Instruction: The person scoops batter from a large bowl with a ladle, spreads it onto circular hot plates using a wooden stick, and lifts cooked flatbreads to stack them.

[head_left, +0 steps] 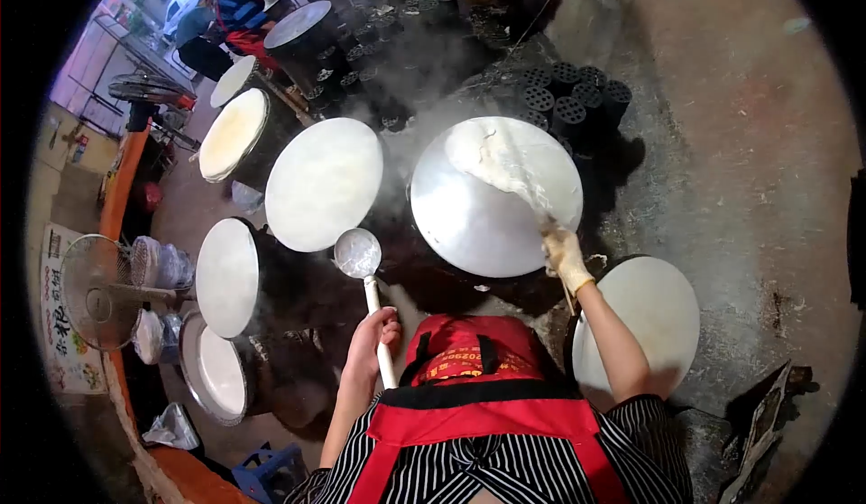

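My left hand [373, 333] is wrapped round the white handle of a ladle [358, 253], whose bowl is coated with pale batter. Gloved in pale yellow, my right hand [565, 256] grips a spreading tool at the lower right edge of a round metal griddle [469, 224]. The tool's far end is hidden in a streak of white batter [492, 157] across the griddle's upper part. Bare metal shows on the griddle's lower left. Left of it lies another round griddle [325, 184] covered with a pale layer.
More round griddles stand at left and one at lower right [640, 323]. Black coal briquettes [568, 107] are stacked behind the griddle. A basin of batter [185, 360], a fan [95, 296] and a blue stool [271, 472] are at left. Two people [239, 12] work at upper left. Steam drifts.
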`<state>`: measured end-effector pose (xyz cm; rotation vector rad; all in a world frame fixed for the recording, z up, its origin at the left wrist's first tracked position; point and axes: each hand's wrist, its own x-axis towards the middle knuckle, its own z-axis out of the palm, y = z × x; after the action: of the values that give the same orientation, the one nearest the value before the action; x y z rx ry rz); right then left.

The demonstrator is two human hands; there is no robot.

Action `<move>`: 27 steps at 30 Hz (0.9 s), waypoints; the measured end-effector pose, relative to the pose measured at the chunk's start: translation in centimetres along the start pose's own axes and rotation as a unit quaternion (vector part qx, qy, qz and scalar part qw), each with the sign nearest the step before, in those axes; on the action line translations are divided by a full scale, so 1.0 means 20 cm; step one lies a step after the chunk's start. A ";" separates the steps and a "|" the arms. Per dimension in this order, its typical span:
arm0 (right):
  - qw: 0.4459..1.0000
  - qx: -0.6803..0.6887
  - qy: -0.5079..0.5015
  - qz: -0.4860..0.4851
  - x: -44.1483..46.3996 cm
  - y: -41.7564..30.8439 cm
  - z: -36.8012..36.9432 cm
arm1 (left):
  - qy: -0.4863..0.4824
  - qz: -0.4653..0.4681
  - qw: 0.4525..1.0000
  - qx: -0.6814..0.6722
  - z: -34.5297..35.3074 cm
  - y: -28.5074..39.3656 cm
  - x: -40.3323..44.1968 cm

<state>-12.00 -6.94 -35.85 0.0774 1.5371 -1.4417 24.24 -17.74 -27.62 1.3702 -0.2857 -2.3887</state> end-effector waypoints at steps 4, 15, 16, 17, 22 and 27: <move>0.983 -0.047 -0.165 0.072 -0.11 0.04 -0.02 | 0.012 -0.044 0.998 -0.049 0.03 0.04 -0.03; 0.976 -0.184 -0.117 0.018 0.08 -0.20 -0.06 | 0.067 -0.021 0.996 -0.050 0.06 0.02 -0.10; 0.978 -0.128 -0.154 0.064 0.00 -0.23 -0.04 | 0.080 -0.011 0.995 -0.060 0.07 0.01 -0.10; 0.962 -0.203 -0.159 0.087 -0.05 -0.26 -0.07 | 0.073 -0.015 0.995 -0.068 0.04 0.00 -0.11; 0.964 -0.239 -0.105 -0.045 0.17 -0.32 -0.14 | 0.096 -0.036 0.989 -0.104 0.03 -0.06 -0.13; 0.964 -0.193 -0.183 0.019 0.04 -0.26 -0.04 | 0.111 -0.034 0.992 -0.046 0.06 -0.03 -0.11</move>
<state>-16.16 -8.23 -32.71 -0.3734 1.4654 -1.0316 24.13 -16.39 -25.57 1.6083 -0.0687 -2.2443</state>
